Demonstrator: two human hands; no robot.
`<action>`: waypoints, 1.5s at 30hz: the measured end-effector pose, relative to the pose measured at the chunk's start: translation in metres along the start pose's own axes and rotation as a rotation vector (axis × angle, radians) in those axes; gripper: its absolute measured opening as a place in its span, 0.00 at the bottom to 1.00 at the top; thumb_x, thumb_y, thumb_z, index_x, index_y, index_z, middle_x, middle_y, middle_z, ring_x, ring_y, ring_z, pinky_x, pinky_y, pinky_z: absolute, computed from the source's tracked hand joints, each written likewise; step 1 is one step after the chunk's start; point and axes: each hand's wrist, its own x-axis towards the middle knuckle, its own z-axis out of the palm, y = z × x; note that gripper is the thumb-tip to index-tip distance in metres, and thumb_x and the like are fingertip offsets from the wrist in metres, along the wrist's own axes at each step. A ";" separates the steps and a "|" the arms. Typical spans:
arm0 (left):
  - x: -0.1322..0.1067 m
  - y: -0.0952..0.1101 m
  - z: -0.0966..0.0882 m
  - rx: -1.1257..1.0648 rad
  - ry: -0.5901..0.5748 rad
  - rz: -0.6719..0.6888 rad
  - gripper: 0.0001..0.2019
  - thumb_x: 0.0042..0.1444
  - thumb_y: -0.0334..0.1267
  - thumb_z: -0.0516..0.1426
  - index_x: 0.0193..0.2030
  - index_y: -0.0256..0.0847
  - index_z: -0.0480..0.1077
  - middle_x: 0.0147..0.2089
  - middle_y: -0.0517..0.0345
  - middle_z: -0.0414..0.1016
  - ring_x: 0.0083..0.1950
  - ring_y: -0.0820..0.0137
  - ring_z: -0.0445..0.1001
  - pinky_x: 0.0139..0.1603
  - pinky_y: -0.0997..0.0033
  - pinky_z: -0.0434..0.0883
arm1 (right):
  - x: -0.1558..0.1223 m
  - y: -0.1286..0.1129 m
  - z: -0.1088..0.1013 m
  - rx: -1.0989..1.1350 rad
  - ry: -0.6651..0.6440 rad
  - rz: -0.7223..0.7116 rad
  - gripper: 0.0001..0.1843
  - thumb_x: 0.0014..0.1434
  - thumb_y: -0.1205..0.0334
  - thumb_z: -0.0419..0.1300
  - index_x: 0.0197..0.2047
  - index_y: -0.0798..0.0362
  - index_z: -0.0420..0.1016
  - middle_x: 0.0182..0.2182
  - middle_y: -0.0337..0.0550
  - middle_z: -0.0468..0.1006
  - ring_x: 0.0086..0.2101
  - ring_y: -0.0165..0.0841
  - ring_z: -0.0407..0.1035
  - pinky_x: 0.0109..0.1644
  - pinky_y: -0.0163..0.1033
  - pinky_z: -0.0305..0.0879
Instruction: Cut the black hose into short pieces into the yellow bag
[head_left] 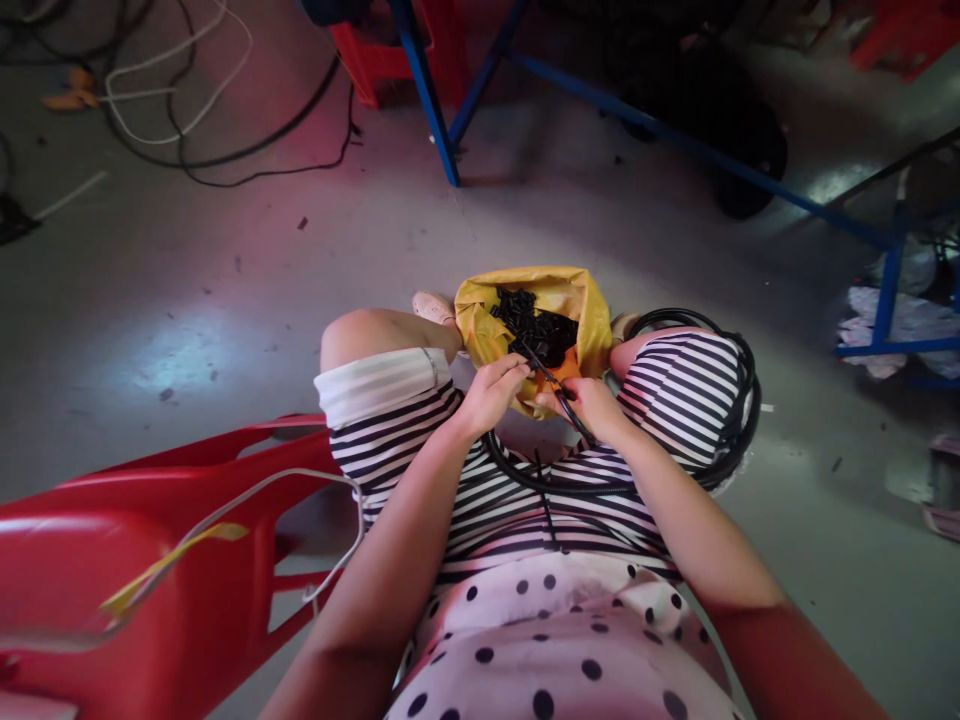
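A long black cable (600,490) loops across my striped lap and hangs in a coil round my right knee. One end of it runs up between my hands. My right hand (592,405) is closed round the cable near that end. Thumb and fingers of my left hand (491,395) pinch at its tip, partly hidden by the fingers. Just beyond both hands, between my knees, stands an open yellow bag (592,310) with many small black pieces (529,320) in it. Something orange (568,362), too small to identify, shows by my right fingers.
A red plastic chair (112,560) stands at my left, with a white cable (277,475) over it. Ahead are a blue metal frame (637,120) and a red stool (367,60). Loose cables (247,150) lie on the floor at the far left. White bags (877,320) sit at the right.
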 end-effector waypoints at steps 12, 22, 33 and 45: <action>-0.004 0.004 0.002 -0.221 0.139 -0.080 0.17 0.59 0.48 0.62 0.45 0.42 0.62 0.24 0.72 0.56 0.17 0.81 0.55 0.15 0.81 0.54 | 0.002 0.005 0.001 0.044 0.124 0.013 0.30 0.57 0.32 0.61 0.24 0.53 0.71 0.20 0.43 0.73 0.24 0.32 0.66 0.29 0.34 0.51; -0.006 0.008 0.006 -0.219 0.195 -0.088 0.07 0.54 0.41 0.53 0.30 0.43 0.58 0.18 0.70 0.54 0.15 0.79 0.52 0.14 0.78 0.50 | -0.002 0.006 0.000 0.192 0.037 -0.044 0.26 0.55 0.36 0.64 0.28 0.53 0.71 0.24 0.37 0.71 0.26 0.30 0.63 0.30 0.34 0.51; -0.008 0.010 0.008 -0.122 0.100 -0.003 0.12 0.59 0.45 0.53 0.29 0.42 0.59 0.21 0.68 0.56 0.18 0.79 0.53 0.17 0.76 0.51 | -0.005 0.000 0.000 0.124 -0.041 -0.056 0.25 0.55 0.37 0.64 0.31 0.52 0.70 0.25 0.36 0.69 0.27 0.29 0.61 0.30 0.33 0.51; -0.005 -0.001 0.012 -0.122 0.148 0.003 0.14 0.63 0.52 0.55 0.42 0.43 0.61 0.27 0.69 0.60 0.18 0.80 0.57 0.16 0.79 0.56 | 0.000 0.007 0.002 0.247 0.074 -0.051 0.29 0.54 0.32 0.62 0.26 0.53 0.69 0.24 0.38 0.71 0.26 0.30 0.63 0.30 0.34 0.50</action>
